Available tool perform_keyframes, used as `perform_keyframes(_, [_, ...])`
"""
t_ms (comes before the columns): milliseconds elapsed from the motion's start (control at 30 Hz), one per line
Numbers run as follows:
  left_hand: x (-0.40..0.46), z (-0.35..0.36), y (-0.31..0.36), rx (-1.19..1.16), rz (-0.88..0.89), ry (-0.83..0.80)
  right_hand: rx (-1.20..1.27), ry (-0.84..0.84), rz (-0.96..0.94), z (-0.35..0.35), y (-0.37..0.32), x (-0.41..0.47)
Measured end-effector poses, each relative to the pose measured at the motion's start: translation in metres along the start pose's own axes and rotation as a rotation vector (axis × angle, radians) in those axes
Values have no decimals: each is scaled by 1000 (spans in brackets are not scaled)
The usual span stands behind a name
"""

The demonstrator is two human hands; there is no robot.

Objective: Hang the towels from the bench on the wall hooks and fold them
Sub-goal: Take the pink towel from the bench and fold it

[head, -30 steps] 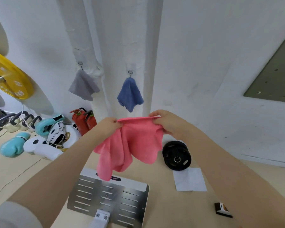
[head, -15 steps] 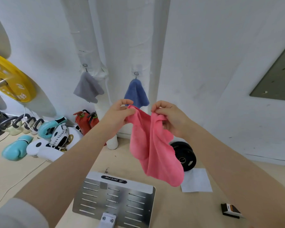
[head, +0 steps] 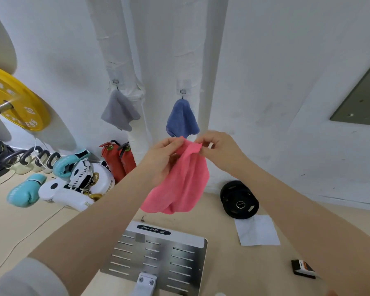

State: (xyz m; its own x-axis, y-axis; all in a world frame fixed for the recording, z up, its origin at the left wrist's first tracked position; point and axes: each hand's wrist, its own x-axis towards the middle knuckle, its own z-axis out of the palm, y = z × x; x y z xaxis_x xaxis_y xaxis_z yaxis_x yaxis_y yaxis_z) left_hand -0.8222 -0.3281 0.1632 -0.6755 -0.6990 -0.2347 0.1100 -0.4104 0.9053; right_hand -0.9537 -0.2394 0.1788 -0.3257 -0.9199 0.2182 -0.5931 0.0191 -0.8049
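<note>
Pink towel (head: 179, 178) hangs at frame centre, long axis vertical, its top corner pinched between my left hand (head: 162, 159) and right hand (head: 220, 150). Blue towel (head: 182, 119) fills the hook (head: 183, 91) directly above my grip; the grey towel (head: 119, 111) occupies the hook upper left. No free hook visible.

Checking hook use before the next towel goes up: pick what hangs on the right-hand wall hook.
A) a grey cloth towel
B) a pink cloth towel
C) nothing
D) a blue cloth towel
D: the blue cloth towel hangs from the right-hand wall hook, while both hands hold the pink cloth towel.
</note>
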Motion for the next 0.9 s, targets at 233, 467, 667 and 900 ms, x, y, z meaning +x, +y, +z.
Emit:
perform_keyframes(233, [-5, -9, -1, 74, 17, -25, -107, -172, 10, 17, -15, -7])
perform_keyframes(467, [-10, -18, 1, 97, 49, -95, -38, 114, -10, 32, -18, -4])
perform_keyframes(667, [-12, -22, 5, 110, 26, -120, -13, 111, -38, 34, -21, 0])
perform_keyframes(900, [-10, -26, 12, 127, -1, -129, 12, 85, -14, 39, -22, 5])
